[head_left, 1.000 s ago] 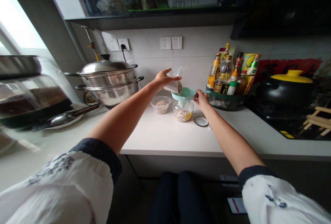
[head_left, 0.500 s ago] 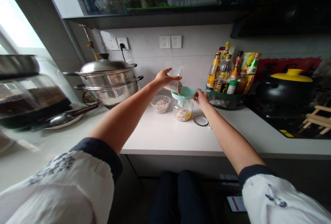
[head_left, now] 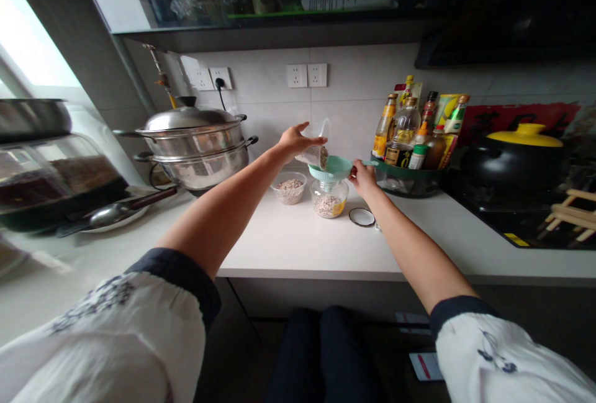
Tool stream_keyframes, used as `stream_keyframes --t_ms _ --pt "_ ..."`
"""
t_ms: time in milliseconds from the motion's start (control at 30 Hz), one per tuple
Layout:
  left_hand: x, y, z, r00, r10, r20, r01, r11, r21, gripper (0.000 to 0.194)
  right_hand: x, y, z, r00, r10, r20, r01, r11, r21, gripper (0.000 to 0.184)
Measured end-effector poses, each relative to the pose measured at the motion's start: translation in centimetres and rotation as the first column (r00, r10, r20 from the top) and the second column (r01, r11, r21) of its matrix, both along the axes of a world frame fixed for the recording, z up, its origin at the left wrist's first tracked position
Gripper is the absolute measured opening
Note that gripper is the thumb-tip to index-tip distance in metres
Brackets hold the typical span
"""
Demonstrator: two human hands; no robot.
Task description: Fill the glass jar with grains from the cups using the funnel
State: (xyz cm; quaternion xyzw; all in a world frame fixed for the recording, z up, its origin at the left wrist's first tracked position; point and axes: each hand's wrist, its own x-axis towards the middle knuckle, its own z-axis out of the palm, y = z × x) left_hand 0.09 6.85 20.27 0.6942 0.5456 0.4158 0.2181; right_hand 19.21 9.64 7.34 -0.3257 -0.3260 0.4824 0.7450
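Observation:
My left hand (head_left: 298,141) is closed around a clear plastic tub (head_left: 321,130), tipped to the right over a mint-green funnel (head_left: 331,170). Pale flakes or grains (head_left: 323,158) lie against the tub's lower side, near its rim. The funnel sits in the mouth of a clear jar (head_left: 321,192) that is partly filled with similar flakes. On the funnel's right side, my right hand (head_left: 363,176) pinches its handle. A second clear tub (head_left: 274,187) of flakes stands upright left of the jar. Right of the jar lies a round white lid (head_left: 362,217) with a dark rim.
A lidded steel steamer (head_left: 200,145) stands at the left, with a ladle (head_left: 109,213) on a plate before it. Bottles (head_left: 405,130) crowd a dark green tray (head_left: 405,182) at the right, beside a black pot (head_left: 516,158) on the stove. A cabinet (head_left: 279,40) hangs above.
Both hands hold nearly the same place. The tub in my left hand looks tipped slightly further; otherwise the scene stays as it was.

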Motion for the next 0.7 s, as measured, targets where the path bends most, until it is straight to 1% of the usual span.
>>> stream_keyframes --t_ms 167,533,700 --pt "-0.06 0.20 -0.11 1.000 0.002 0.003 -0.002 1.000 0.021 0.099 -0.04 -0.08 0.05 1.000 0.001 0.009 -0.001 1.000 -0.005 0.022" --pt "0.02 -0.03 -0.09 1.000 0.001 0.023 -0.001 1.000 -0.003 0.099 -0.03 -0.10 0.17 1.000 -0.003 0.002 0.003 1.000 -0.012 0.022" --pt "0.02 0.12 -0.23 0.999 -0.022 0.036 0.023 1.000 -0.017 0.100 -0.09 -0.15 0.18 1.000 -0.005 0.000 0.005 1.000 -0.015 0.022"
